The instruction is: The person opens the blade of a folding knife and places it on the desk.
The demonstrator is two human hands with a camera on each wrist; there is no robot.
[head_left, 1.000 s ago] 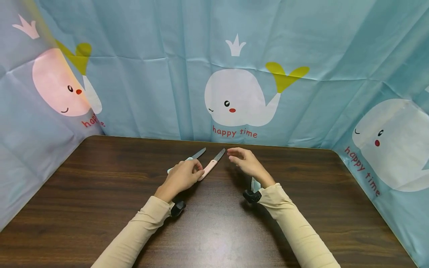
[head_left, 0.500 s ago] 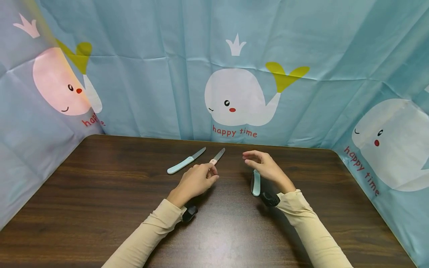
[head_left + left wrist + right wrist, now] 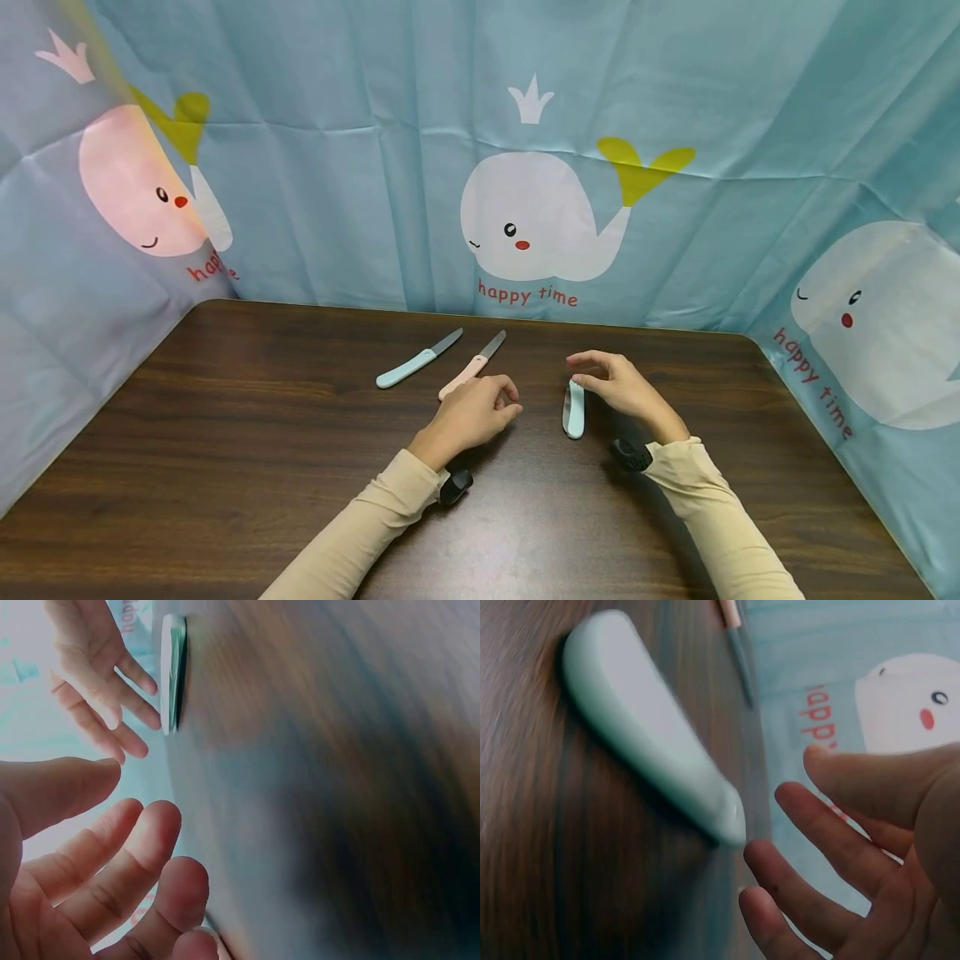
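Hovering near the folded knife (image 3: 575, 412) on the tabletop (image 3: 225, 433), right hand (image 3: 626, 387) has fingers apart. Left hand (image 3: 472, 412), fingers also apart, overlaps pink knife (image 3: 472, 367); right wrist view cuts off its handle.

A pale blue knife (image 3: 575, 412) is laid folded on the wooden table (image 3: 225, 458); to its left, a pink-handled knife (image 3: 471, 368) and a blue-handled knife (image 3: 417, 362) are laid unfolded, slanted.

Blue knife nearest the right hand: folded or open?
Folded: the head view shows that blue knife with its blade lying along the handle.
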